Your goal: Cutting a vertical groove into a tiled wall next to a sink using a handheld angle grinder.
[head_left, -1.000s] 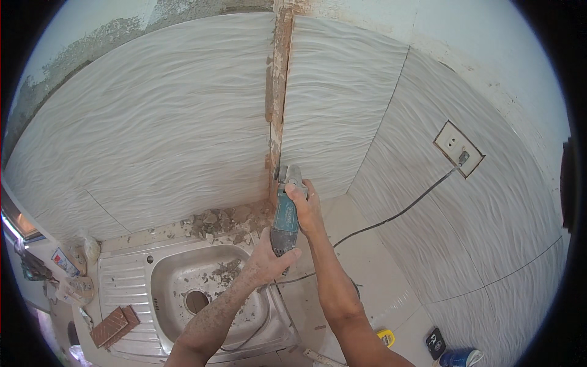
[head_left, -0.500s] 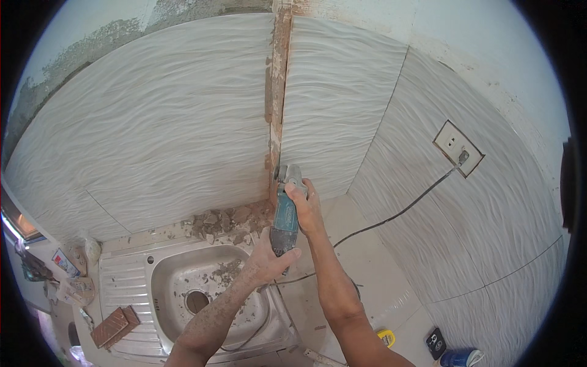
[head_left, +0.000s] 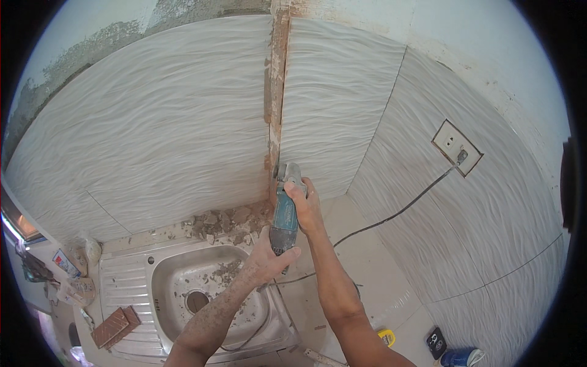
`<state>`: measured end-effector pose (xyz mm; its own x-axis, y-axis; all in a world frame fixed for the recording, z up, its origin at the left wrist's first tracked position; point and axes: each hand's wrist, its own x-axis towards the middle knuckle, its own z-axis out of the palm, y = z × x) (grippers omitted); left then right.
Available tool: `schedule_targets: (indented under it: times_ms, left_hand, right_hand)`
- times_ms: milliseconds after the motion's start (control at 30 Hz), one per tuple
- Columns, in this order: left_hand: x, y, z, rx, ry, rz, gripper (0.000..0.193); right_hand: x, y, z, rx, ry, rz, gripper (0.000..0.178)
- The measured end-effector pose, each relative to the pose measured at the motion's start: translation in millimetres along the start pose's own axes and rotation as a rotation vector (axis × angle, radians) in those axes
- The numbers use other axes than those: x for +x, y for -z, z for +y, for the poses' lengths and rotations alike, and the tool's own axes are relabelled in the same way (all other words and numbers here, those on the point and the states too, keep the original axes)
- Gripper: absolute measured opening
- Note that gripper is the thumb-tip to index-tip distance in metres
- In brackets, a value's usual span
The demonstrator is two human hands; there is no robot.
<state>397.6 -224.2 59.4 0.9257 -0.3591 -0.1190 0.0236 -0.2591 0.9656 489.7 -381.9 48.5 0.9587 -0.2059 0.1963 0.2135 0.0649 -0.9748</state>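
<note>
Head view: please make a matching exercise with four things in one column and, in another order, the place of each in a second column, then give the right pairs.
Things:
1. angle grinder
2. rubble
3. brick-coloured tile pieces
4. wall socket

Places:
A. on the drainboard of the steel sink
B. on the right-hand tiled wall, with a black cable plugged in
C. held by the left hand and the right hand, against the cut strip in the wall
D. piled behind the sink, at the foot of the wall

Pairs: 1-C, 2-D, 3-A, 4-B
</note>
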Motion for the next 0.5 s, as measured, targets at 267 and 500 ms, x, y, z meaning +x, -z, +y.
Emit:
schedule_targets:
  times_ms: [267,500]
  left_hand:
    - [-2,0,6,0.039,0.004,0.024,0.085]
    - [-3,-1,12,0.070,0.016,0.033,0.080]
  right_hand:
    - [-1,-1,-2,0.012,-0.003,-0.001,0.092]
    - [1,5,-1,0.000,0.001,-0.024,0.092]
